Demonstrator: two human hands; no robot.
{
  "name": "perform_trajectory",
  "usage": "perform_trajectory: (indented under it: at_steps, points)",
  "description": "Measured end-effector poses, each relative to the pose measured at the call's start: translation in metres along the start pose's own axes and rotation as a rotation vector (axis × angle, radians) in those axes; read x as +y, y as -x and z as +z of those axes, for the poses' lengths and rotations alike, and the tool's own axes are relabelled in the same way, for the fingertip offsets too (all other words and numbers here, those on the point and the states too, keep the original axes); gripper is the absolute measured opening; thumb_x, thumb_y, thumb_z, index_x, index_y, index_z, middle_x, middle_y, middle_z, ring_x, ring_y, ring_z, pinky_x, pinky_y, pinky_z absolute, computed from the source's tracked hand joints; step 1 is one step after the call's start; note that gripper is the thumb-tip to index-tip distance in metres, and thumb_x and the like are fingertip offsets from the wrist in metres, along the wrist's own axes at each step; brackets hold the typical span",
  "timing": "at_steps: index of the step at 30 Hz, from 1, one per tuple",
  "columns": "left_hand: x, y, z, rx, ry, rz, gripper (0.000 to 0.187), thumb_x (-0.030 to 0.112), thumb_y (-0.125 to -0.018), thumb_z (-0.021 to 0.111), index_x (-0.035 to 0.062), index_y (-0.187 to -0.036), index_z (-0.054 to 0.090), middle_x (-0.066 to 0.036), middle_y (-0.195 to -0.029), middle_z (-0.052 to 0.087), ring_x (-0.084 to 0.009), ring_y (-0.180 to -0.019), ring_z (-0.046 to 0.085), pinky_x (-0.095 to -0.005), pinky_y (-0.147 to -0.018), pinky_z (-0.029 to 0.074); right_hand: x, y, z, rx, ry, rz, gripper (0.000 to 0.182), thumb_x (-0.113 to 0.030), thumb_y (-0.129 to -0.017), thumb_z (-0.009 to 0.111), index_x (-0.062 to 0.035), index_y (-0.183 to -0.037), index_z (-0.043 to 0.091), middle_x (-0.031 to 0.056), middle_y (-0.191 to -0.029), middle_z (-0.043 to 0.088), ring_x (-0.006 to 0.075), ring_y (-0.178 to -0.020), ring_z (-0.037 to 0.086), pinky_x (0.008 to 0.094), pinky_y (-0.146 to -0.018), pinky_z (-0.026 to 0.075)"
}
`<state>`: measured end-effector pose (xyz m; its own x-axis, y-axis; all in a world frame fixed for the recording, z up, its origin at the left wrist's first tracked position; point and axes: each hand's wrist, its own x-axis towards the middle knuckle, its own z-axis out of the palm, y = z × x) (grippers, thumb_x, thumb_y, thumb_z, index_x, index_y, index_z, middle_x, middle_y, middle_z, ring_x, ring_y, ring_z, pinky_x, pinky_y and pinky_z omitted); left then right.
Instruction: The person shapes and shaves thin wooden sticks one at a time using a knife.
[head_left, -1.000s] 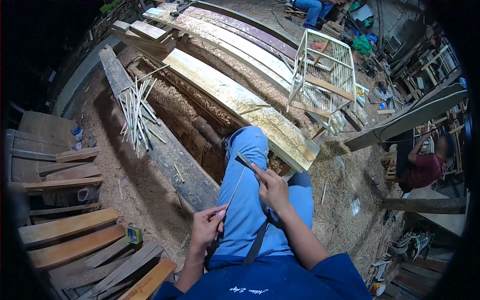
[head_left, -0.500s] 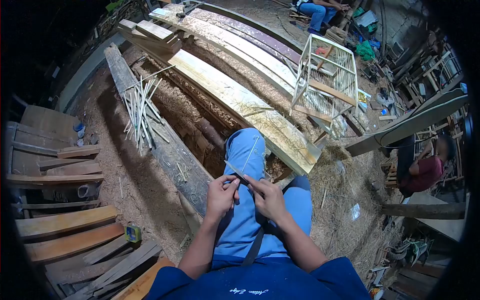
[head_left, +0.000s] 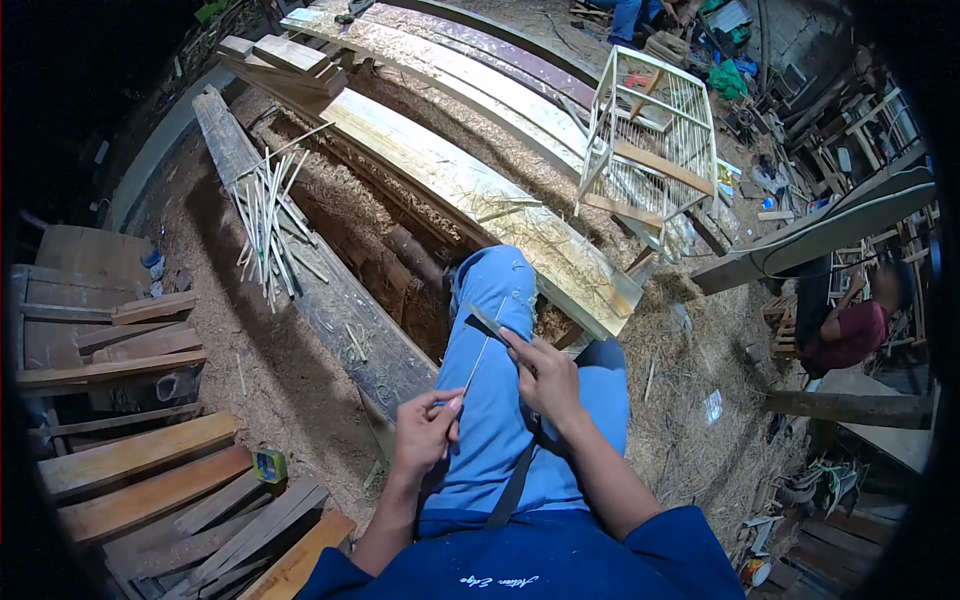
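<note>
Over my raised, jeans-clad knee, my left hand (head_left: 425, 432) pinches a thin wooden stick (head_left: 484, 352) near its lower end. The stick slants up and away across the denim. My right hand (head_left: 545, 380) is closed around a knife, whose dark blade (head_left: 484, 321) points up and left and overlaps the stick in this view. The knife's grip is mostly hidden by the fingers. A dark flat strip (head_left: 512, 488) lies across my lap below the right wrist. Ahead and left, a bundle of similar sticks (head_left: 268, 230) rests on a weathered plank (head_left: 330, 310).
A pale board (head_left: 450, 185) strewn with shavings lies ahead, with a slatted wooden cage (head_left: 650, 150) beyond its right end. Stacked planks (head_left: 140, 450) and a yellow-green tape measure (head_left: 268, 466) are at left. A person (head_left: 850, 325) sits at right beyond a beam (head_left: 800, 250).
My left hand has moved down toward me, away from the right hand, with the stick. The right hand and knife have shifted slightly up and right. The whole view has tilted a little.
</note>
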<state>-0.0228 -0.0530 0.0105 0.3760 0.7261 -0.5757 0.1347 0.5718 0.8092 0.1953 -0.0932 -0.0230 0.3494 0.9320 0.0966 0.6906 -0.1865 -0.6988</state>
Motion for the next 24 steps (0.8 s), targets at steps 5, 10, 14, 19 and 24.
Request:
perform_trajectory:
  at_steps: [5, 10, 14, 19, 24]
  points:
    - [-0.021, 0.031, -0.028, 0.001, -0.003, -0.016, 0.023, 0.013, -0.102, 0.065, -0.0015, -0.119, 0.07, -0.001, -0.06, 0.061, -0.0036, -0.039, 0.042, -0.0205, -0.035, 0.031, 0.003, -0.007, 0.004, 0.047, -0.013, -0.02, 0.039, -0.013, -0.092, 0.07, -0.0244, -0.129, 0.072, 0.0106, -0.075, 0.061, 0.0316, -0.065, 0.063, 0.043, -0.06, 0.049]
    - [-0.006, 0.023, -0.014, 0.044, -0.011, 0.016, 0.022, 0.013, -0.103, 0.063, -0.0024, -0.118, 0.069, -0.003, -0.062, 0.063, -0.0043, -0.039, 0.044, -0.0211, -0.036, 0.032, -0.008, -0.004, 0.003, 0.036, -0.025, -0.033, 0.04, -0.011, -0.092, 0.069, -0.023, -0.13, 0.072, 0.0119, -0.075, 0.062, 0.032, -0.065, 0.063, 0.0426, -0.06, 0.049]
    - [0.007, -0.026, 0.01, 0.032, -0.02, 0.103, 0.025, 0.015, -0.102, 0.065, -0.0032, -0.119, 0.068, -0.003, -0.061, 0.062, -0.0053, -0.037, 0.044, -0.0215, -0.034, 0.031, -0.02, 0.01, 0.002, -0.061, -0.067, -0.11, 0.037, -0.018, -0.095, 0.067, -0.0262, -0.13, 0.07, 0.0115, -0.077, 0.061, 0.0342, -0.068, 0.065, 0.0477, -0.061, 0.051]
    - [0.017, -0.052, 0.019, 0.0, -0.012, 0.104, 0.025, 0.014, -0.101, 0.065, -0.0036, -0.119, 0.069, -0.002, -0.061, 0.062, -0.0052, -0.038, 0.044, -0.0215, -0.034, 0.031, -0.022, 0.013, 0.0, -0.055, -0.038, -0.074, 0.037, -0.018, -0.095, 0.067, -0.0265, -0.131, 0.07, 0.012, -0.078, 0.061, 0.0344, -0.07, 0.066, 0.0471, -0.062, 0.051]
    - [0.004, -0.033, 0.007, -0.035, -0.035, 0.094, 0.025, 0.013, -0.101, 0.065, -0.0031, -0.119, 0.07, -0.001, -0.061, 0.061, -0.0048, -0.039, 0.044, -0.0213, -0.035, 0.031, -0.008, 0.001, 0.003, 0.012, -0.038, -0.026, 0.039, -0.015, -0.093, 0.068, -0.0249, -0.13, 0.071, 0.012, -0.078, 0.062, 0.034, -0.07, 0.065, 0.0462, -0.063, 0.051]
